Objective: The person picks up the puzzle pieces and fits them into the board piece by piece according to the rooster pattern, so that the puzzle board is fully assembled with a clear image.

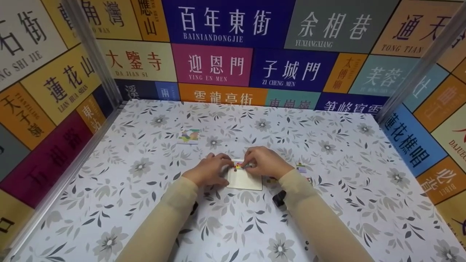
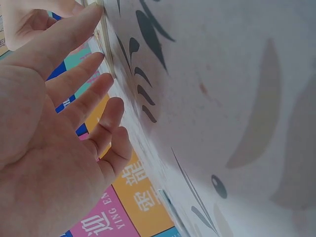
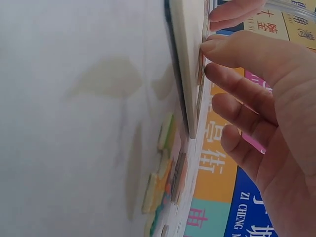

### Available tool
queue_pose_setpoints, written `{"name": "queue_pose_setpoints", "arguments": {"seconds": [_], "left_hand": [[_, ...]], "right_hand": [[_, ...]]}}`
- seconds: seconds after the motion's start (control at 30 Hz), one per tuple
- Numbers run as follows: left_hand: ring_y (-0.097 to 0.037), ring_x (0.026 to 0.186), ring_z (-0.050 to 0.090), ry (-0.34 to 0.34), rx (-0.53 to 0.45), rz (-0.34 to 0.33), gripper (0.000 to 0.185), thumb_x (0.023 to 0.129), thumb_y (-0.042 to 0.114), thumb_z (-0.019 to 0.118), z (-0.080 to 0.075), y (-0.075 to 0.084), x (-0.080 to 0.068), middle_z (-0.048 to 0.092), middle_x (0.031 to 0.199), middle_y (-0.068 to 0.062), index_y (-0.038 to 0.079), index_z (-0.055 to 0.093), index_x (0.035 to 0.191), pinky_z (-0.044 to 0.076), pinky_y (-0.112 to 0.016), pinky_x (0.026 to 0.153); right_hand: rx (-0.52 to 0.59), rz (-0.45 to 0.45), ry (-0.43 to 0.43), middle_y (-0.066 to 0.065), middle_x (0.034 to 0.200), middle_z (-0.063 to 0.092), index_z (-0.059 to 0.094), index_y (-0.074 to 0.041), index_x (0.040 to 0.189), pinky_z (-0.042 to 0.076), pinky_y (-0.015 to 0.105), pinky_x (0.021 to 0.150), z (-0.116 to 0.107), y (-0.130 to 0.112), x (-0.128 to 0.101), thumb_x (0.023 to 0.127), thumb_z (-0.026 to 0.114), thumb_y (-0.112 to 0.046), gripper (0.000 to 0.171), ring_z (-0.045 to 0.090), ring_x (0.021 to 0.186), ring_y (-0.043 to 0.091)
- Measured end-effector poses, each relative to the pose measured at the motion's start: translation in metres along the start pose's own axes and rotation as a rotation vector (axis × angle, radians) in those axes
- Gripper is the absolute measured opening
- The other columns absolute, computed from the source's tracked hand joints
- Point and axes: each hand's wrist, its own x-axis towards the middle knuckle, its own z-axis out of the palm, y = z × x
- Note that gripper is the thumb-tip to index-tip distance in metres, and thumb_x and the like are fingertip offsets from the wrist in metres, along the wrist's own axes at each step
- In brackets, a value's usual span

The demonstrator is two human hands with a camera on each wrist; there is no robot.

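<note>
At mid-table, a cream puzzle board lies flat btwn both hands. A small coloured piece is being pressed at the board's top edge: left hand w/ fingers straight and spread, index tip on the edge; right hand w/ fingers gently bent, tips laid on the piece, no real pinch seen. Step judged: seating a piece, early on. Loose pieces are heaped just right of the board; next, prob. one must be picked and aligned carefully. A picture card sits well apart.

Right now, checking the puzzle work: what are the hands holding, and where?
Nothing is gripped: both hands press fingertips on small coloured pieces at the pale board's far edge.
</note>
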Motion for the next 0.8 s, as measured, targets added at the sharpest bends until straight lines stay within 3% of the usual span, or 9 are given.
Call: {"name": "queue_pose_setpoints", "arguments": {"seconds": [0.37,0.8], "left_hand": [[-0.035,0.133,0.046,0.012,-0.007,0.006,0.058,0.085,0.027,0.086,-0.001,0.000,0.001,0.052,0.152,-0.006,0.020,0.065,0.138,0.040,-0.055,0.111],[-0.033,0.136,0.045,0.004,-0.012,-0.010,0.058,0.085,0.028,0.085,0.003,-0.001,0.001,0.050,0.154,-0.004,0.021,0.065,0.139,0.037,-0.054,0.114]], "right_hand": [[0.114,0.020,0.029,0.004,0.102,0.074,0.082,-0.015,0.103,0.055,0.038,0.081,-0.007,0.004,-0.005,0.086,0.081,-0.015,0.017,0.067,0.089,0.023],[0.100,0.067,0.069,0.001,0.103,0.073,0.081,-0.015,0.106,0.057,0.039,0.084,-0.011,0.021,-0.040,0.091,0.079,-0.018,0.015,0.068,0.091,0.019]]}}
